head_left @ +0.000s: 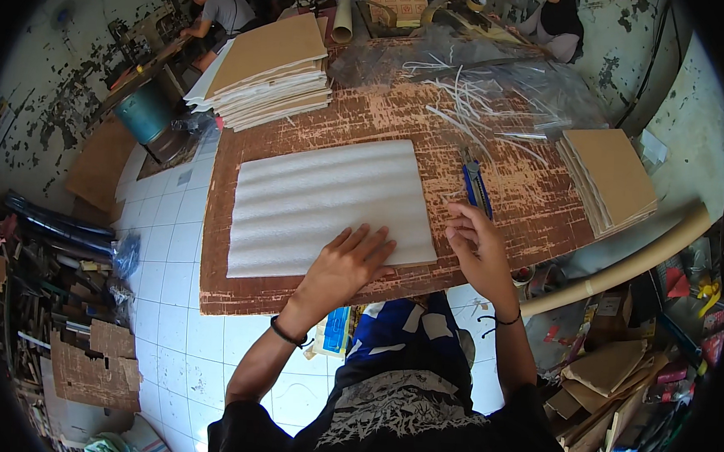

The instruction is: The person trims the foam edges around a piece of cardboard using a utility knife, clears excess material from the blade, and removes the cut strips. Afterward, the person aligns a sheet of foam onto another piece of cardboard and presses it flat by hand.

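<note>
A white foam sheet (322, 199) with soft ridges lies flat on the scratched brown worktable (368, 112). My left hand (348, 262) rests palm down on its near right part, fingers stretched out. A thin brown edge shows under the sheet beside that hand. Just off the sheet's right edge is my right hand (477, 247), raised a little, with its fingers loosely bent and apart and nothing seen in them. Beyond its fingertips a blue utility knife (476, 185) lies on the table.
Brown and white sheets form a tall stack (276, 66) at the far left; a smaller cardboard stack (614, 178) sits at the right. White strips (466, 105) and clear plastic (541, 88) litter the far side. A long cardboard tube (622, 268) slants past the right edge. Two other people sit farther back.
</note>
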`<action>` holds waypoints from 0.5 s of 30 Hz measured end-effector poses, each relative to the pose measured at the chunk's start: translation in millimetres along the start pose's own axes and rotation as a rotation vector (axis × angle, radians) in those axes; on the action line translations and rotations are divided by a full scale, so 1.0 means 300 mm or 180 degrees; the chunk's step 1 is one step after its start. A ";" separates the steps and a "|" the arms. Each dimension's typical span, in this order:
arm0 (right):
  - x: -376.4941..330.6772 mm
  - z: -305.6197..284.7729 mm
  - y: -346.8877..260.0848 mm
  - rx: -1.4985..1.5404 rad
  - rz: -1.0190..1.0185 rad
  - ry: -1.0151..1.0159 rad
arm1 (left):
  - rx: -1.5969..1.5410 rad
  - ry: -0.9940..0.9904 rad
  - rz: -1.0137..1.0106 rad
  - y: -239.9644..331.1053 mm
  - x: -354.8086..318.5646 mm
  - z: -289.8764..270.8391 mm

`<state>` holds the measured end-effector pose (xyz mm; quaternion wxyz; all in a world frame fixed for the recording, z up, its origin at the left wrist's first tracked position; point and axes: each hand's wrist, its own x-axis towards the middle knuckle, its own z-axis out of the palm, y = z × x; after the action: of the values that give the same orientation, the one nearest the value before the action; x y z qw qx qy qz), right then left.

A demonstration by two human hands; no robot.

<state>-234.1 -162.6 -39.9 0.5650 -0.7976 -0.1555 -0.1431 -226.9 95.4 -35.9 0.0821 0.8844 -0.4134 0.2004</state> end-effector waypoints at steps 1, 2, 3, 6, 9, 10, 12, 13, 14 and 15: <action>-0.001 -0.003 0.007 -0.0015 -0.0007 0.0016 | -0.0002 0.0015 0.0017 0.001 0.000 0.005; -0.001 -0.008 0.012 0.0069 0.0123 -0.0047 | 0.0243 -0.0003 0.0177 0.003 -0.003 0.012; -0.004 -0.005 0.018 0.0166 0.0261 -0.0120 | 0.0490 -0.0035 0.0325 0.004 -0.011 0.017; 0.003 0.006 0.024 0.0312 0.0339 -0.0279 | 0.0823 -0.0026 0.0557 0.001 -0.018 0.013; 0.001 0.006 0.024 0.0334 0.0326 -0.0278 | 0.0699 0.0176 0.0696 -0.006 -0.025 0.004; 0.004 0.008 0.035 0.0370 0.0289 -0.0376 | 0.0751 0.0163 0.0599 -0.009 -0.021 -0.010; 0.005 0.007 0.055 0.0612 0.0607 -0.0257 | 0.0409 -0.0213 0.0323 -0.018 -0.002 -0.054; 0.004 0.007 0.053 0.0495 0.0552 -0.0257 | 0.0161 -0.0326 0.0153 -0.030 0.000 -0.073; 0.003 0.009 0.050 0.0381 0.0495 -0.0261 | 0.0211 -0.0328 0.0027 -0.050 -0.004 -0.077; 0.000 0.009 0.047 0.0281 0.0429 -0.0268 | -0.0264 -0.0240 0.0246 -0.064 -0.011 -0.087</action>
<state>-228.2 -164.5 -52.7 0.6008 -0.7859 -0.1313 -0.0641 -221.6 118.1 -13.3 0.0953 0.8705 -0.4580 0.1527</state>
